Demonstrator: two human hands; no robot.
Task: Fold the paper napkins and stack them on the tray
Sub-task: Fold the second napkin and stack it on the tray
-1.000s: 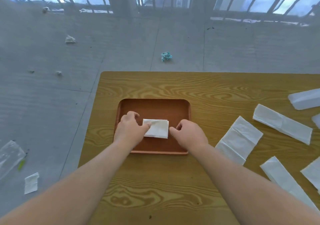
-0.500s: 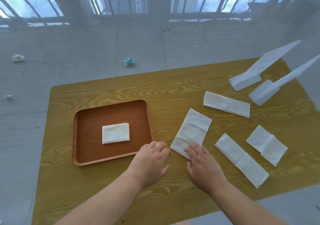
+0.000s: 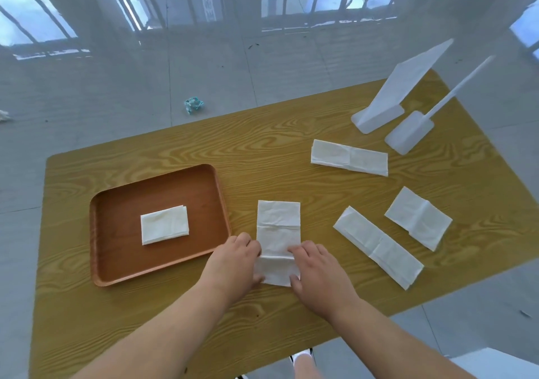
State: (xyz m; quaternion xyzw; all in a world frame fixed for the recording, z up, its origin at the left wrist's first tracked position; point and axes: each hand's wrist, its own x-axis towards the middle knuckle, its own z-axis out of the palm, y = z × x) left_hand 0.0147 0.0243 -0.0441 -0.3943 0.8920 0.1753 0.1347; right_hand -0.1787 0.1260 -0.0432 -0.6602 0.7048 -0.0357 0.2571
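Turned square and pulled nearer since half a second ago: napkin point(image 3: 278, 234) on tabletop point(image 3: 175, 314), just right of tray point(image 3: 96, 262). Pinched at its near edge by left hand point(image 3: 233, 262) and right hand point(image 3: 318, 273). Folded napkin point(image 3: 164, 224) on tray.

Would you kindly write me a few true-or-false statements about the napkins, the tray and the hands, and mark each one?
1. One folded napkin lies on the tray. True.
2. Both hands are on the napkin beside the tray. True: the left hand and right hand hold its near end.
3. The tray sits to the right of all the loose napkins. False: it sits to their left.
4. The napkin under the hands lies inside the tray. False: it lies on the table.
5. Three other napkins lie on the table to the right of the hands. True.
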